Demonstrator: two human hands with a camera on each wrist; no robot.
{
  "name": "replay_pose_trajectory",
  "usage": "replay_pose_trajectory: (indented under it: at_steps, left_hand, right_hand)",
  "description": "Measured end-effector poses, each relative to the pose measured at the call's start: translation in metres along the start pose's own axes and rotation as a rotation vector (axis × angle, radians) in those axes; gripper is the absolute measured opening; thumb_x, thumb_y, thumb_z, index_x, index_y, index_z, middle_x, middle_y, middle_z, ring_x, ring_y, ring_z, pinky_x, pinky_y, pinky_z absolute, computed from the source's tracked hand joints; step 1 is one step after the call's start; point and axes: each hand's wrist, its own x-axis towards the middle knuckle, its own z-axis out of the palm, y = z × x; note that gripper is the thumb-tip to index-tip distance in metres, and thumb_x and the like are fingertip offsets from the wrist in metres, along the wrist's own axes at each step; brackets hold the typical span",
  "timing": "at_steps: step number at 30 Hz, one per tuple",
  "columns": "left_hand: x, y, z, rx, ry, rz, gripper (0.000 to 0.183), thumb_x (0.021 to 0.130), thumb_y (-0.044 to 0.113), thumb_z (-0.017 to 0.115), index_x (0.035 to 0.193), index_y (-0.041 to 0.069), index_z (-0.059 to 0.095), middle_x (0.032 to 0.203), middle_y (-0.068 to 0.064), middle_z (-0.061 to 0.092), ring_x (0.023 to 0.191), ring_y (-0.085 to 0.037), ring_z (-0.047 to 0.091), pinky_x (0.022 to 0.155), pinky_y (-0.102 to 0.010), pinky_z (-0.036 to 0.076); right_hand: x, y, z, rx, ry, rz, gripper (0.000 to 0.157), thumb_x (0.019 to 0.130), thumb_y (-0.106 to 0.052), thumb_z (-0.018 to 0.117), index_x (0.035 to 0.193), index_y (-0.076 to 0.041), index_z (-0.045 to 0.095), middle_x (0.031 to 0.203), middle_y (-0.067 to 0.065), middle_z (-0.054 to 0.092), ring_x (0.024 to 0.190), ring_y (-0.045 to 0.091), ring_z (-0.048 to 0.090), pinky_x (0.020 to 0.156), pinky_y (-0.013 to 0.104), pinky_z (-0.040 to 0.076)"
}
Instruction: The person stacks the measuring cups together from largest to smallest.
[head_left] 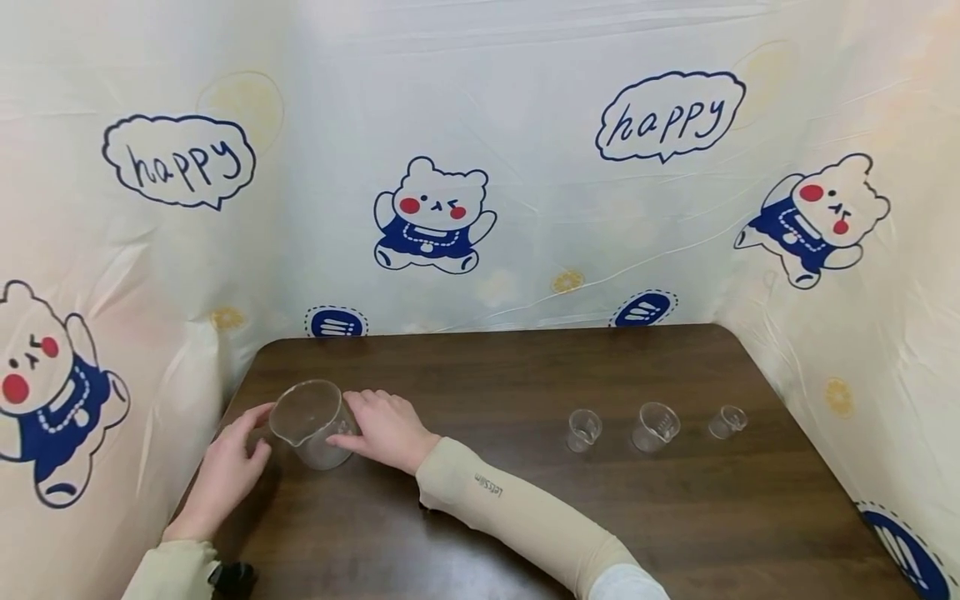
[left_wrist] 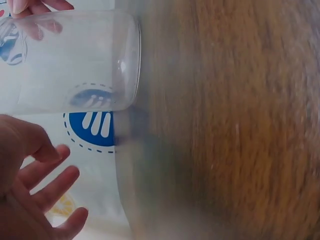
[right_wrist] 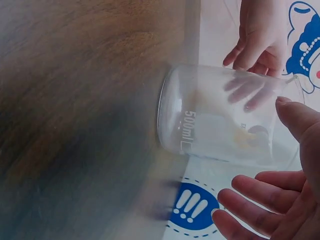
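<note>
A large clear glass beaker [head_left: 311,425] stands upright at the left of the table, its spout toward the person. The right wrist view shows a 500ml mark on the beaker [right_wrist: 220,120]. My left hand [head_left: 225,471] is at its left side, fingers loosely spread; in the left wrist view the thumb and fingers of that hand [left_wrist: 40,175] appear apart from the glass. At the beaker's right side is my right hand [head_left: 390,429], thumb in front and fingers behind. In the right wrist view its fingers [right_wrist: 265,205] are extended, with a gap to the glass; thumb contact is unclear.
Three smaller glass beakers stand in a row on the right: one [head_left: 583,431], a wider one [head_left: 656,427] in the middle and the smallest [head_left: 727,422]. The dark wooden table [head_left: 510,367] meets a printed cloth [head_left: 540,167] at its back and sides.
</note>
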Motion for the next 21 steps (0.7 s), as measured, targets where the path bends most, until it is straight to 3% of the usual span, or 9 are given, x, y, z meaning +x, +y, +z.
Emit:
replay_pose_trajectory:
  at_steps: [4, 8, 12, 16, 21]
  left_hand:
    - [0.0005, -0.0042, 0.0007, -0.03, -0.05, 0.042, 0.061, 0.084, -0.011, 0.069, 0.142, -0.001, 0.054, 0.122, -0.026, 0.067, 0.109, -0.04, 0.061, 0.091, -0.031, 0.043]
    - [0.0001, -0.0059, 0.0023, -0.12, -0.072, 0.098, 0.067, 0.084, -0.016, 0.065, 0.147, 0.001, 0.05, 0.13, -0.024, 0.065, 0.115, -0.01, 0.059, 0.088, -0.004, 0.031]
    - [0.0007, -0.0048, 0.0024, -0.231, -0.074, 0.076, 0.053, 0.098, -0.012, 0.054, 0.149, 0.001, 0.048, 0.132, -0.025, 0.063, 0.114, 0.018, 0.049, 0.089, -0.001, 0.035]
    - [0.0023, -0.0036, 0.0025, -0.319, -0.062, 0.062, 0.042, 0.105, -0.008, 0.046, 0.147, -0.002, 0.05, 0.131, -0.012, 0.067, 0.112, 0.018, 0.053, 0.089, -0.003, 0.038]
    - [0.004, -0.0072, 0.0049, -0.441, -0.102, 0.141, 0.061, 0.09, -0.027, 0.045, 0.148, -0.008, 0.045, 0.139, 0.014, 0.061, 0.117, 0.01, 0.059, 0.09, -0.007, 0.042]
  right_hand:
    - [0.0021, -0.0006, 0.0026, 0.025, -0.025, 0.021, 0.058, 0.094, -0.064, 0.067, 0.129, -0.019, 0.064, 0.102, -0.008, 0.068, 0.086, 0.004, 0.061, 0.067, 0.017, 0.049]
    - [0.0043, -0.0015, 0.0049, 0.046, -0.035, 0.029, 0.059, 0.094, -0.064, 0.068, 0.132, -0.019, 0.062, 0.106, -0.009, 0.068, 0.089, 0.004, 0.062, 0.07, 0.017, 0.05]
    - [0.0056, -0.0025, 0.0058, 0.065, -0.047, 0.043, 0.06, 0.093, -0.064, 0.068, 0.134, -0.02, 0.062, 0.107, -0.009, 0.068, 0.09, 0.003, 0.062, 0.071, 0.017, 0.05]
    - [0.0068, -0.0032, 0.0054, 0.076, -0.061, 0.056, 0.061, 0.093, -0.064, 0.068, 0.135, -0.021, 0.061, 0.108, -0.01, 0.068, 0.089, 0.002, 0.061, 0.071, 0.016, 0.05]
    - [0.0091, -0.0032, 0.0052, 0.09, -0.066, 0.057, 0.061, 0.093, -0.064, 0.069, 0.136, -0.021, 0.061, 0.108, -0.01, 0.07, 0.088, 0.001, 0.061, 0.071, 0.016, 0.05]
